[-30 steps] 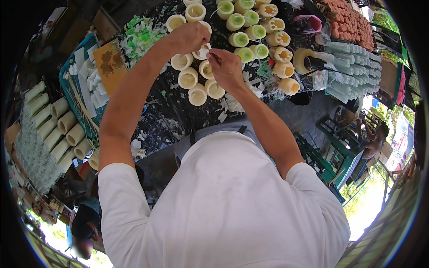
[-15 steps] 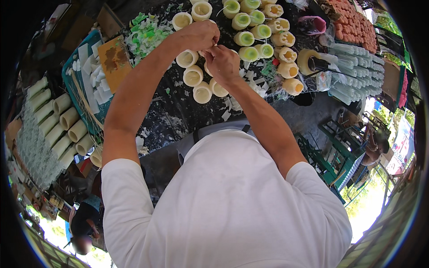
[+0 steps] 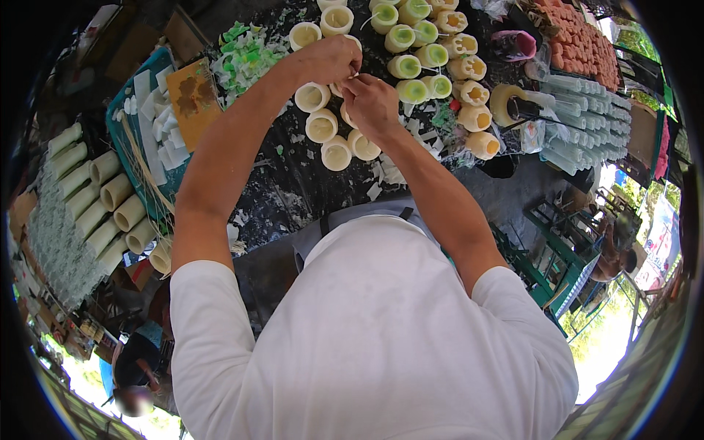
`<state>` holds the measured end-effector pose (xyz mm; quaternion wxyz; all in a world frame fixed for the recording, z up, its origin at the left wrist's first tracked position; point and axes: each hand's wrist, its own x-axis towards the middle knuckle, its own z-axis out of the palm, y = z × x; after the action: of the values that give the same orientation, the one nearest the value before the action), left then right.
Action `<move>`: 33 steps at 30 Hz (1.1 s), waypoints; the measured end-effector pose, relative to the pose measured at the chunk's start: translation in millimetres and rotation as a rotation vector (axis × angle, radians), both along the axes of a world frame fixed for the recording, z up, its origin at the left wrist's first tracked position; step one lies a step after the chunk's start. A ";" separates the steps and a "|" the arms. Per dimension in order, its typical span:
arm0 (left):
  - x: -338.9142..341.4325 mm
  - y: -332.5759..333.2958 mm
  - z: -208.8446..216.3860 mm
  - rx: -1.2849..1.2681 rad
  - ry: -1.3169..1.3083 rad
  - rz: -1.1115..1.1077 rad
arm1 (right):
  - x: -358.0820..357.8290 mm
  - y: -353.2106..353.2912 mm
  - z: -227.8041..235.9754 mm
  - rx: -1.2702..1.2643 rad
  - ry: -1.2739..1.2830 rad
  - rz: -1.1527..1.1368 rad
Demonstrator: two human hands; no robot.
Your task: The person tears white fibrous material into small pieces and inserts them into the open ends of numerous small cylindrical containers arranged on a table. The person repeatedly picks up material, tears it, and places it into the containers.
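Note:
My left hand [image 3: 334,60] and my right hand [image 3: 372,107] meet above a group of hollow cream wax cylinders. Their fingers are pinched together at one spot, and whatever they hold there is too small to make out. Just below them stand open-topped cream cylinders, among them a near one [image 3: 336,154] and another [image 3: 321,126]; my hands cover part of the group. To the right are rows of cream candles with green centres [image 3: 405,67], some with pale wicks sticking out. Beside those runs a column of notched cream candles [image 3: 475,94] with yellowish insides.
Green and white wax scraps [image 3: 251,59] are heaped on the dark table [image 3: 293,191]. At the left lie a teal tray [image 3: 110,121] with white pieces and an orange-brown board [image 3: 193,104]. Clear glass tubes [image 3: 583,114] and orange-red blocks [image 3: 579,44] fill the right. Other people are farther off.
The view has shifted slightly, so the table things appear a little further right and lower. My hands stay pinched together over the same cylinders.

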<state>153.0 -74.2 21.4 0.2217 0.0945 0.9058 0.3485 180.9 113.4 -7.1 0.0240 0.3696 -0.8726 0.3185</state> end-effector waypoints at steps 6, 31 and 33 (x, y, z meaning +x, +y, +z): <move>26.3 -25.6 30.2 0.070 0.185 0.191 | 14.3 59.5 65.8 -0.148 -0.224 -0.155; 264.5 111.5 44.8 0.300 0.113 0.654 | -10.9 223.0 -64.8 0.810 -0.444 -0.433; 276.8 121.9 39.1 0.287 0.099 0.661 | -6.7 224.6 -57.9 0.664 -0.322 -0.368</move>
<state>429.8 47.7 60.5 0.0371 -0.1566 0.8389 0.5200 174.2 338.1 -64.9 -0.1768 0.1406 -0.9720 0.0639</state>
